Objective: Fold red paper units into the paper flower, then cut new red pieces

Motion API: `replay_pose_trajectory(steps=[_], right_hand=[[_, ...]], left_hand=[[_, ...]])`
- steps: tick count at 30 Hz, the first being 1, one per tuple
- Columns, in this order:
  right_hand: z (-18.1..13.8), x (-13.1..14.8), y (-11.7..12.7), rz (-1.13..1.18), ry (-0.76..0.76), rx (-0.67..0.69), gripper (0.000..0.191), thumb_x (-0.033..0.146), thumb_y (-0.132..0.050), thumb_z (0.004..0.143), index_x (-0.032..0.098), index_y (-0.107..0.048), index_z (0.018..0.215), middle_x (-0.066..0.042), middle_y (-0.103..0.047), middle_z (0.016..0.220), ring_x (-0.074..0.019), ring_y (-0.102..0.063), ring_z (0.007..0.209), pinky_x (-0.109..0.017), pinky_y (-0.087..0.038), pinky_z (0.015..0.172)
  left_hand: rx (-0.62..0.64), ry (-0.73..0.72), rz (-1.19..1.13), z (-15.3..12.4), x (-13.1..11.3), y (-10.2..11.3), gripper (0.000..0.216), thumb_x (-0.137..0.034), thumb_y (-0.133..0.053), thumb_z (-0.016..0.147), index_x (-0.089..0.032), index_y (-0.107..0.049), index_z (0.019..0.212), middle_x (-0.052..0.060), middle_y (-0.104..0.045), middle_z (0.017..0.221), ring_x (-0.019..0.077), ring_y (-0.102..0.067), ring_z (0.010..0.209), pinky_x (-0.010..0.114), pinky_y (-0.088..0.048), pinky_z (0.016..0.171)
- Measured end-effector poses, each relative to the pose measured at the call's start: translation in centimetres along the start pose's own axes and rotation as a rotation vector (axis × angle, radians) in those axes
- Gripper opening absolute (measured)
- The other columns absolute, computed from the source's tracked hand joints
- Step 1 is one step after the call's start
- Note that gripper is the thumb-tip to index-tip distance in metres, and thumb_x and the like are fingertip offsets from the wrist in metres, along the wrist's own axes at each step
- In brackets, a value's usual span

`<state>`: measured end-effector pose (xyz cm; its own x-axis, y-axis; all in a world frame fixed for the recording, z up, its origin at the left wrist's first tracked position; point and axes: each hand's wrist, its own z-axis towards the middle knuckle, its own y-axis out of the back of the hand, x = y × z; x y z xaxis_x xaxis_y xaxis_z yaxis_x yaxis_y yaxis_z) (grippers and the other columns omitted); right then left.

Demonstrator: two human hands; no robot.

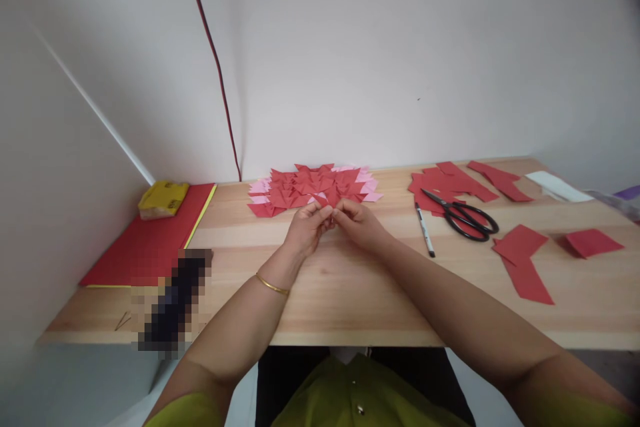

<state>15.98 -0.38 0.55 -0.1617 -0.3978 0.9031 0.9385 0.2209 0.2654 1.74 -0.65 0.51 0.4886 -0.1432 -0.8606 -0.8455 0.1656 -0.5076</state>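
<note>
My left hand (309, 223) and my right hand (361, 221) meet over the middle of the table, fingertips pinched together. Between them is a small piece of folded red paper (321, 200), mostly hidden by the fingers. Just behind it, against the wall, lies a spread of folded red and pink paper pieces (284, 187) with pointed corners. It is hard to separate the held piece's outline from this pile of the same colour. A gold bangle circles my left wrist.
To the right lie black-handled scissors (470, 220), a marker pen (425, 230), red paper offcuts (450, 180), more red paper (525, 263) and a white strip (557, 185). At left, a yellow packet (164, 199) sits on red sheets (135, 247), with a blurred-out dark object (175, 300) nearby.
</note>
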Motion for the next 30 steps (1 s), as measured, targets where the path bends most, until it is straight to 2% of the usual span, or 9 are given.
replay_pose_trajectory(steps=[3, 6, 10, 16, 20, 26, 30], right_hand=[[0.09, -0.45, 0.18, -0.062, -0.017, -0.012, 0.023, 0.035, -0.051, 0.085, 0.019, -0.051, 0.069, 0.001, -0.055, 0.064, -0.0116, -0.049, 0.060, -0.025, -0.039, 0.058], [0.14, -0.58, 0.36, -0.082, -0.030, 0.018, 0.019, 0.034, -0.052, 0.083, 0.019, -0.052, 0.073, 0.001, -0.055, 0.066, -0.0115, -0.047, 0.060, -0.025, -0.038, 0.057], [0.15, -0.38, 0.56, -0.057, -0.058, -0.042, 0.016, 0.034, -0.057, 0.080, 0.020, -0.051, 0.077, 0.001, -0.056, 0.068, -0.0116, -0.046, 0.059, -0.025, -0.037, 0.055], [0.20, -0.10, 0.70, -0.016, -0.060, -0.067, 0.021, 0.034, -0.057, 0.079, 0.020, -0.048, 0.068, 0.002, -0.052, 0.063, -0.0108, -0.043, 0.057, -0.024, -0.036, 0.054], [0.26, -0.16, 0.73, -0.021, -0.072, -0.081, 0.017, 0.031, -0.058, 0.077, 0.020, -0.048, 0.070, 0.002, -0.052, 0.065, -0.0109, -0.045, 0.058, -0.024, -0.036, 0.054], [0.21, -0.10, 0.82, -0.100, -0.045, -0.088, 0.015, 0.027, -0.057, 0.076, 0.019, -0.049, 0.066, 0.002, -0.052, 0.062, -0.0115, -0.047, 0.058, -0.025, -0.035, 0.055], [0.22, 0.19, 0.65, 0.041, -0.058, -0.051, 0.017, 0.032, -0.057, 0.078, 0.019, -0.050, 0.070, 0.001, -0.056, 0.065, -0.0124, -0.051, 0.061, -0.026, -0.039, 0.057]], left_hand=[[-0.002, 0.040, 0.014, 0.03, -0.09, 0.33, 0.026, -0.026, -0.078, 0.062, -0.014, -0.056, 0.070, -0.003, -0.056, 0.061, 0.0078, -0.053, 0.058, 0.025, -0.047, 0.064], [-0.013, -0.023, 0.092, 0.16, 0.01, 0.43, 0.025, -0.027, -0.076, 0.063, -0.014, -0.056, 0.071, -0.002, -0.060, 0.067, 0.0089, -0.056, 0.064, 0.025, -0.047, 0.067], [-0.045, -0.128, 0.276, 0.25, 0.02, 0.30, 0.025, -0.030, -0.073, 0.067, -0.014, -0.053, 0.066, -0.002, -0.059, 0.062, 0.0092, -0.057, 0.062, 0.024, -0.047, 0.065], [-0.004, -0.092, 0.311, 0.11, -0.26, 0.21, 0.024, -0.029, -0.071, 0.067, -0.015, -0.053, 0.067, 0.000, -0.061, 0.061, 0.0105, -0.059, 0.061, 0.024, -0.047, 0.064], [0.024, -0.095, 0.367, 0.23, 0.00, 0.58, 0.019, -0.027, -0.069, 0.069, -0.015, -0.055, 0.068, 0.001, -0.062, 0.062, 0.0099, -0.058, 0.060, 0.023, -0.045, 0.064], [0.050, -0.133, 0.464, 0.25, -0.23, 0.67, 0.016, -0.028, -0.067, 0.072, -0.015, -0.059, 0.073, -0.001, -0.061, 0.063, 0.0090, -0.056, 0.058, 0.021, -0.041, 0.059], [0.045, -0.169, 0.469, 0.32, -0.45, 0.77, 0.019, -0.031, -0.069, 0.071, -0.014, -0.060, 0.071, 0.000, -0.060, 0.062, 0.0097, -0.056, 0.057, 0.022, -0.041, 0.058]])
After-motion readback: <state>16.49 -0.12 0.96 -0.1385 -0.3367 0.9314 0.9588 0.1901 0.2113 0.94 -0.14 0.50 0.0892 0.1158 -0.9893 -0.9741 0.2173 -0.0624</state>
